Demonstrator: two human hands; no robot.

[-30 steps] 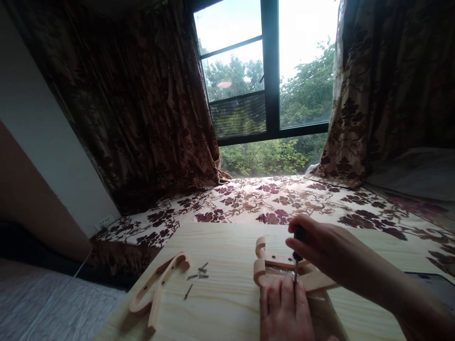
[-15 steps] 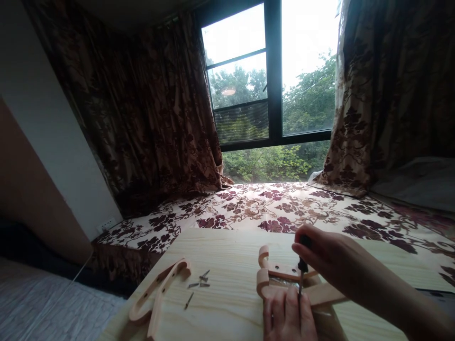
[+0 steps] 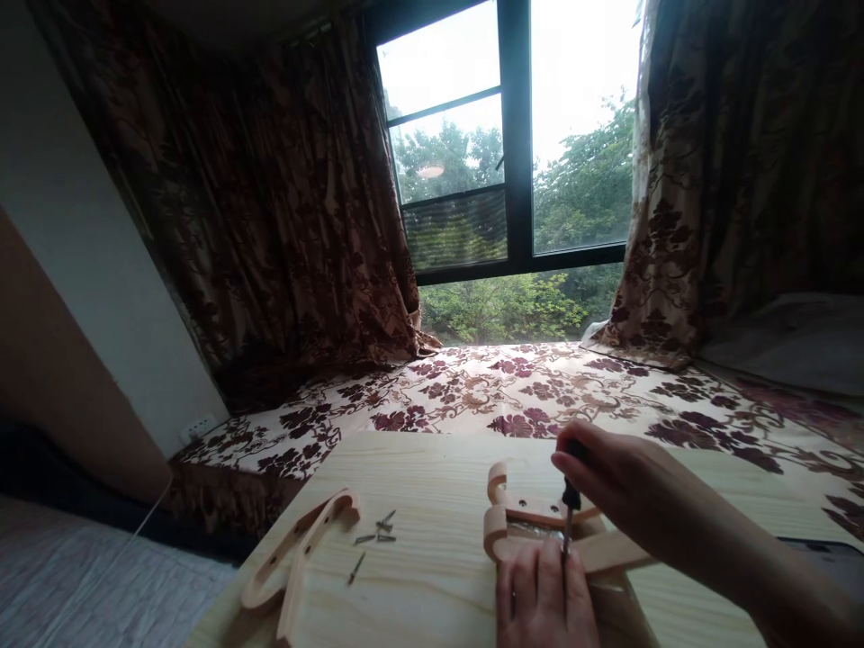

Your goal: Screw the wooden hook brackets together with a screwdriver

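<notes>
My right hand (image 3: 594, 463) is wrapped round the black handle of a screwdriver (image 3: 571, 493), which stands nearly upright with its shaft pointing down. Below it, my left hand (image 3: 545, 594) presses on a curved wooden piece (image 3: 611, 552), fingers close beside the shaft; the screwdriver's tip is hidden by them. A second curved wooden piece (image 3: 533, 511) with dark holes lies just behind. Two more curved wooden pieces (image 3: 317, 549) rest on the left of the pale wooden board (image 3: 418, 486). Several screws (image 3: 383, 527) lie loose between the two groups.
A floral cloth (image 3: 472, 387) covers the ledge behind the board, below the window (image 3: 519, 216). Patterned curtains (image 3: 324, 198) hang on both sides. A phone-like flat object (image 3: 820, 562) lies at the right, partly behind my forearm. White bedding (image 3: 101, 576) is at lower left.
The view has shifted slightly. My right hand still grips the screwdriver in nearly the same place, and my left hand stays on the wooden piece.
</notes>
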